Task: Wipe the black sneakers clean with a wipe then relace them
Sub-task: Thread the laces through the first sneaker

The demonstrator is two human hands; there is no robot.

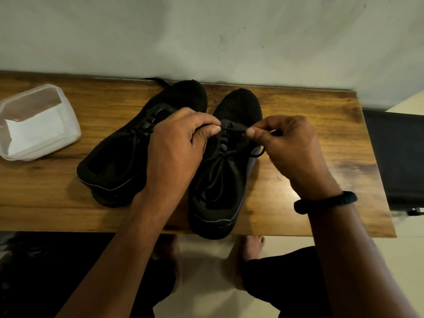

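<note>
Relacing the sneaker (220, 180) under both grips, on the tabletop (309, 125).
The left grip (181, 143) pinches the eyelet edge (231, 126), the right grip (289, 141) the lace (259, 153) beside it; the lace could slip or miss the hole.

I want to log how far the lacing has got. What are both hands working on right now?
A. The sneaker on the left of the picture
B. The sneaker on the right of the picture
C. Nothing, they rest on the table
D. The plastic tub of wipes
B: the left hand pinches the right-hand sneaker at its front eyelets, and the right hand pinches its lace there.
</note>
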